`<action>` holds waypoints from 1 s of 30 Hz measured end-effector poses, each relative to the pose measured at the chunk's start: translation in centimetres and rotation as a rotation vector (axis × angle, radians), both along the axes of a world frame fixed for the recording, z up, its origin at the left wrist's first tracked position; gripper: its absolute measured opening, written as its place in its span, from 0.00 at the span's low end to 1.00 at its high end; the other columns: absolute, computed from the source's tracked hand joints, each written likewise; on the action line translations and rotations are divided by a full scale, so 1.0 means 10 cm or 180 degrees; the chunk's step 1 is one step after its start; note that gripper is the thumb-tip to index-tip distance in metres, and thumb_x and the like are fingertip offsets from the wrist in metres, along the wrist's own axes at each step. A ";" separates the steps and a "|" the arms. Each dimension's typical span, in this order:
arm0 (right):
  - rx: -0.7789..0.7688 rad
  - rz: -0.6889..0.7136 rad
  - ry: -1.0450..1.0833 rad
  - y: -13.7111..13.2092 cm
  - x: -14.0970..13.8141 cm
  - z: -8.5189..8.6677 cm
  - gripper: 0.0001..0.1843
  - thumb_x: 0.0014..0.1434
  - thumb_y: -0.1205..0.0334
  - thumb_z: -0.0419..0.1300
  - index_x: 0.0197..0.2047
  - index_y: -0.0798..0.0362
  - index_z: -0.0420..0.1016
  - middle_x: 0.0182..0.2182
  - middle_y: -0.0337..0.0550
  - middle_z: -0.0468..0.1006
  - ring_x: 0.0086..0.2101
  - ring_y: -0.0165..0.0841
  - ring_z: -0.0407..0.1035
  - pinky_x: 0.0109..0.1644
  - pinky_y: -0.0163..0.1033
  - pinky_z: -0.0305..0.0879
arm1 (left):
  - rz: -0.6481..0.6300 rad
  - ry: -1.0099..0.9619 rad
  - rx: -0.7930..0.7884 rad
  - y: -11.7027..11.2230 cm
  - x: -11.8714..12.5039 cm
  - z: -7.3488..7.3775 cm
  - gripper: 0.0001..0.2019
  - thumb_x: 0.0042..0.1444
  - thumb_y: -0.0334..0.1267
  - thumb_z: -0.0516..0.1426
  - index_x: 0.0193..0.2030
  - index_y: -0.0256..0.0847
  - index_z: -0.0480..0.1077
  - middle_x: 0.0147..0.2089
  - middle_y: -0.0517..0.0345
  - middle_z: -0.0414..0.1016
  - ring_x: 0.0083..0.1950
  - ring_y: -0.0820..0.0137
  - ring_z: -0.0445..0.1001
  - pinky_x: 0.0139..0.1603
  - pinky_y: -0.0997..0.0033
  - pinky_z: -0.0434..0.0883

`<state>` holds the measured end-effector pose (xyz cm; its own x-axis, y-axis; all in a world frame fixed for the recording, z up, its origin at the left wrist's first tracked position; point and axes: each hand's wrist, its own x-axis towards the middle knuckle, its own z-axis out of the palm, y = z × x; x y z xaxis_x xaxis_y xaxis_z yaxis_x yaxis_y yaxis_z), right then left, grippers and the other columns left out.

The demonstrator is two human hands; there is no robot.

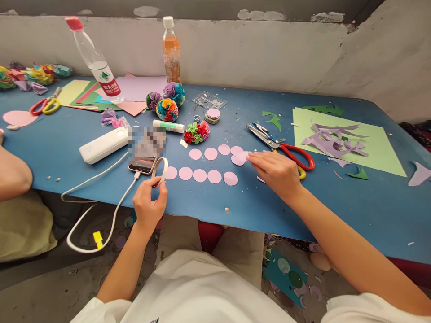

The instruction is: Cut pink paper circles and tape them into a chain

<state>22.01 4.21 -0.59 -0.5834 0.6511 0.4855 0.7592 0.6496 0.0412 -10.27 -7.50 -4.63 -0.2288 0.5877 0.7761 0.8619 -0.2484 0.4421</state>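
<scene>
Between the thumb and fingers of my left hand is a nearly used-up white roll of tape, held up on edge at the table's near side. My right hand pinches a pink paper circle by its edge, over the right end of the upper row. That circle partly overlaps another pink circle lying on the table. Several more pink paper circles are laid out in two rows between my hands. Scissors with red and yellow handles lie just beyond my right hand.
A phone charges from a white power bank; its cable hangs over the edge. Beyond stand a water bottle, a tea bottle, paper flower balls and a glue stick. Purple scraps lie right. Another person's arm is left.
</scene>
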 end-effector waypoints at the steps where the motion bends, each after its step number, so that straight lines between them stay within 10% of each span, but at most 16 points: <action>1: 0.0002 0.0080 0.0000 -0.09 0.04 0.00 0.14 0.66 0.65 0.53 0.43 0.47 0.82 0.42 0.40 0.83 0.43 0.37 0.78 0.52 0.44 0.74 | -0.0004 0.0005 0.0009 0.00 0.00 0.00 0.04 0.58 0.32 0.56 0.39 0.37 0.72 0.29 0.57 0.76 0.29 0.72 0.74 0.35 0.75 0.71; 7: 0.0027 0.0467 -0.0340 -0.50 0.20 -0.13 0.14 0.66 0.67 0.53 0.43 0.50 0.81 0.43 0.42 0.83 0.42 0.36 0.79 0.48 0.40 0.77 | -0.0007 0.0025 -0.0003 0.00 -0.01 -0.01 0.04 0.58 0.33 0.56 0.39 0.38 0.72 0.28 0.58 0.76 0.29 0.72 0.74 0.35 0.75 0.71; 18: -0.0133 0.0093 -0.0121 -0.49 0.28 -0.12 0.15 0.64 0.66 0.53 0.46 0.50 0.81 0.46 0.44 0.82 0.43 0.38 0.78 0.49 0.45 0.77 | 0.0060 -0.0106 -0.0122 -0.01 -0.01 -0.01 0.06 0.58 0.36 0.56 0.38 0.38 0.72 0.28 0.58 0.76 0.29 0.72 0.74 0.35 0.73 0.71; 30: -0.0171 -0.0709 -0.0346 -0.67 1.22 -0.27 0.20 0.66 0.58 0.50 0.54 0.52 0.78 0.48 0.50 0.81 0.47 0.45 0.76 0.53 0.48 0.75 | 0.0054 -0.0215 -0.0140 -0.03 -0.02 -0.03 0.05 0.57 0.35 0.57 0.39 0.38 0.73 0.29 0.57 0.78 0.30 0.71 0.75 0.37 0.73 0.72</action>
